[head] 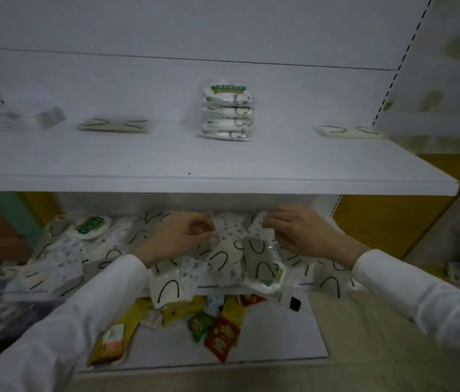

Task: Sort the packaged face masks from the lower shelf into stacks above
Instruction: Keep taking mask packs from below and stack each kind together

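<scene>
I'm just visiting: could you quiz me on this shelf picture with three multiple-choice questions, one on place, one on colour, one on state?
1. The tall stack stands on: A the upper shelf; B the floor; C the bottom shelf.
2. Its labels are: A red; B green; C blue.
3. The mask packs around the left hand and right hand lie: A boxed; B in neat rows; C in a loose heap.
Answers: A, it stands above the hands; B, green print tops it; C, packs overlap at all angles.
</scene>
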### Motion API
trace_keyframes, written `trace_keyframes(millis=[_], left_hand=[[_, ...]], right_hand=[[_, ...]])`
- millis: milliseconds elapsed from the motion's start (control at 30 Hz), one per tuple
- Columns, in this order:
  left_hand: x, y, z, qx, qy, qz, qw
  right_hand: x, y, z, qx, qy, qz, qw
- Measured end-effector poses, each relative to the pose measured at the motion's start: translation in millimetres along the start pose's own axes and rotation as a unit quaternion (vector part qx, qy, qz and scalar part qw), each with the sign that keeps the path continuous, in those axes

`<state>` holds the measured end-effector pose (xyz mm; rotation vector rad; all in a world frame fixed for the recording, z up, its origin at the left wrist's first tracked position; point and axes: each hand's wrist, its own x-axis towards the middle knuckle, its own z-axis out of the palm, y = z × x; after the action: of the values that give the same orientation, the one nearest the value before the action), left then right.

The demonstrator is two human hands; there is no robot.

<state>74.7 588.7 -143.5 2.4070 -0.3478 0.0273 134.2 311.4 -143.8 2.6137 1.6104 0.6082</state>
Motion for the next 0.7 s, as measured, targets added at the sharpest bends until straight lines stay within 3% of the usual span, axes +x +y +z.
trace_keyframes(millis=[267, 400, 533, 700], left_hand=[[3.6, -62.7, 44.0, -0.029, -0.045, -0.114, 0.992], [25.5, -66.3, 80.7, -0.047, -0.075, -0.134, 0.987], [51.0, -52.0, 125.8, -0.071, -0.116, -0.137, 0.981], [83.4, -36.7, 189.9, -0.084, -0.154, -0.144, 0.974]], right_hand=[[-52.7, 33.2, 42.3, 0.033, -0.071, 0.175, 0.981], [-90.8, 51.7, 66.1, 0.057, -0.098, 0.317, 0.942], [-148.0, 87.9, 94.6, 0.113, -0.102, 0.508, 0.848], [-236.0, 122.5, 166.3, 0.207, -0.146, 0.703, 0.664]])
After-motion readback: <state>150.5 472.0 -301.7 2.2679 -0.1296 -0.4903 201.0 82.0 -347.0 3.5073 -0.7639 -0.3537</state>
